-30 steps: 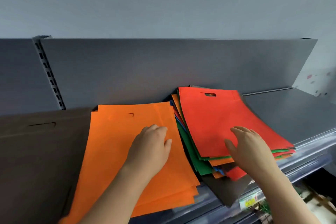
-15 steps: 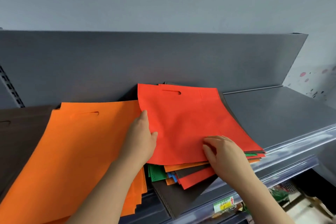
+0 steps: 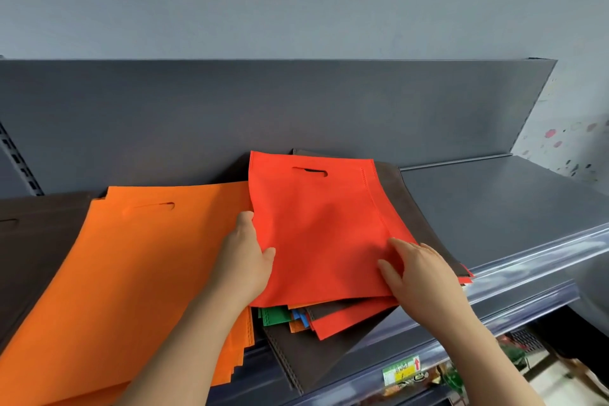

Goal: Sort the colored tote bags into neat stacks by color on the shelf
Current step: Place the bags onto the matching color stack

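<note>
A red tote bag [image 3: 323, 227] lies on top of a mixed pile [image 3: 296, 316] of green, blue, orange, red and brown bags in the middle of the grey shelf [image 3: 507, 208]. My left hand [image 3: 245, 257] grips the red bag's left edge, thumb on top. My right hand [image 3: 418, 270] pinches its lower right corner, fingers curled over the fabric. To the left lies a stack of orange bags [image 3: 131, 273], and a brown stack [image 3: 36, 241] sits at the far left.
The shelf's bare grey surface stretches to the right of the pile. A dark back panel [image 3: 263, 115] rises behind the bags. The clear front rail [image 3: 527, 277] carries a yellow price label [image 3: 400, 371]. Goods show on a lower shelf.
My left hand left the orange stack and took the red bag's left edge. My right hand took its right corner. The red bag has lifted and shifted off the pile.
</note>
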### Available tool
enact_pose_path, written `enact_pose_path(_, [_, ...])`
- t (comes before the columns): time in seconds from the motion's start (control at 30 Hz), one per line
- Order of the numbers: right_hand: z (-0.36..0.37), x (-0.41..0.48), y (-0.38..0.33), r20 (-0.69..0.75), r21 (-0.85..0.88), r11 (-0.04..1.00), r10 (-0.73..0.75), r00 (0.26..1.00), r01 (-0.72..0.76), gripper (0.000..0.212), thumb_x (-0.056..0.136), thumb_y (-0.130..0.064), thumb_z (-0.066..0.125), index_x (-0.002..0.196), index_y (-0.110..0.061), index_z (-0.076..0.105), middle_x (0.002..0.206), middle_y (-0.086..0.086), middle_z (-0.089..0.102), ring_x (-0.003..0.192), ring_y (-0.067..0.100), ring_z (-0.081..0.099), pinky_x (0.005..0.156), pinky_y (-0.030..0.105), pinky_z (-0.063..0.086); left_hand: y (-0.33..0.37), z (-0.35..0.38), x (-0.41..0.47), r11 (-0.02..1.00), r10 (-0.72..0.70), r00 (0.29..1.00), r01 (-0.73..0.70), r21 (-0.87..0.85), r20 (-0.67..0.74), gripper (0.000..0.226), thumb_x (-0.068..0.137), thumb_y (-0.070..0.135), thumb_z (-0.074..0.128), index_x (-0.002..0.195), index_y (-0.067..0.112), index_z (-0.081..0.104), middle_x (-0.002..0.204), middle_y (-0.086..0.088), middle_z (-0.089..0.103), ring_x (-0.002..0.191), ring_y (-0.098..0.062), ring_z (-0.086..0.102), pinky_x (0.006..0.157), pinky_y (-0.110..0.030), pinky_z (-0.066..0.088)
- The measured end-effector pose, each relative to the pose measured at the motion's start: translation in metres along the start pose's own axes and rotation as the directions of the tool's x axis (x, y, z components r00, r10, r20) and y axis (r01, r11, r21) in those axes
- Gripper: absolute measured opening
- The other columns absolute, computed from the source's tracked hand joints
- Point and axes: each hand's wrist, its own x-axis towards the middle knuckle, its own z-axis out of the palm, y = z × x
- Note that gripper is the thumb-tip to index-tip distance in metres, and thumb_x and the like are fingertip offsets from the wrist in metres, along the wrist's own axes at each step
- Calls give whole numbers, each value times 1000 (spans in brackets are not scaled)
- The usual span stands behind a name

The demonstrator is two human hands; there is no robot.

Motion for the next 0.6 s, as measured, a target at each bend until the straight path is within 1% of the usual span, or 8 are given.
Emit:
enact_pose_path(0.03, [-1, 1, 1, 4, 29, 1000, 9, 1000, -9, 31, 91, -37, 52, 112, -14, 58, 100, 4, 66, 99, 25, 57, 89, 31, 37, -1, -1, 0, 1000, -8, 1000, 8, -6, -11, 61, 89, 15, 63, 140, 13, 30, 130, -8, 52, 114, -26, 52, 88, -30, 41])
enact_pose_path(0.07, [-1, 1, 3, 6, 34, 999, 31, 1000, -31, 37, 89, -41, 54, 114, -14, 57, 103, 4, 65, 101, 25, 57, 90, 32, 38, -2, -2, 0, 1000, -15, 1000, 14, -20, -20, 60, 87, 14, 64, 138, 14, 31, 127, -8, 53, 111, -25, 54, 85, -29, 41])
enact_pose_path(0.17, [0, 4, 10, 44, -93, 988, 128, 991, -124, 46, 85, -60, 47, 100, -17, 53, 104, 3, 63, 103, 26, 56, 92, 37, 41, -3, -4, -2, 998, -14, 999, 13, -54, -32, 60, 86, 11, 65, 136, 16, 33, 125, -6, 55, 108, -24, 55, 82, -28, 42])
enact_pose_path(0.23, [-1, 5, 7, 77, -108, 983, 155, 985, -147, 48, 85, -62, 43, 101, -18, 52, 108, 3, 62, 107, 26, 55, 95, 37, 40, -2, -3, -3, 998, -12, 999, 10, -56, -42, 59, 87, 11, 64, 137, 16, 33, 126, -6, 54, 110, -25, 55, 84, -29, 42])
enact_pose_path(0.33, [-1, 5, 2, 88, -23, 988, 154, 984, -152, 55, 88, -51, 51, 129, -15, 47, 124, 7, 55, 116, 28, 50, 99, 38, 38, -2, -1, -6, 999, -24, 1000, 23, -42, -11, 59, 88, 14, 63, 138, 15, 31, 130, -7, 52, 114, -26, 53, 90, -31, 43])
enact_pose_path(0.4, [-1, 4, -1, 86, 98, 981, 160, 983, -169, 61, 87, -42, 58, 139, -17, 39, 129, 9, 48, 115, 29, 51, 100, 40, 40, -1, 1, -8, 999, -25, 1000, 25, -36, -2, 60, 89, 13, 62, 139, 15, 30, 132, -7, 51, 116, -26, 52, 92, -32, 42])
enact_pose_path(0.5, [-4, 2, -5, 69, 256, 948, 174, 982, -186, 64, 83, -30, 66, 140, -19, 39, 129, 10, 44, 109, 29, 55, 98, 39, 42, 0, -3, -9, 999, -2, 999, 0, -49, -54, 65, 89, 8, 61, 144, 14, 26, 135, -7, 49, 120, -26, 50, 94, -28, 38])
enact_pose_path(0.6, [-9, 2, -9, 23, 278, 949, 152, 988, -152, 58, 82, -20, 67, 136, -16, 46, 125, 10, 56, 112, 26, 54, 95, 34, 41, 0, -12, -11, 996, 50, 991, -59, -67, -126, 64, 88, 6, 60, 143, 15, 30, 134, -6, 51, 120, -26, 49, 95, -29, 37])
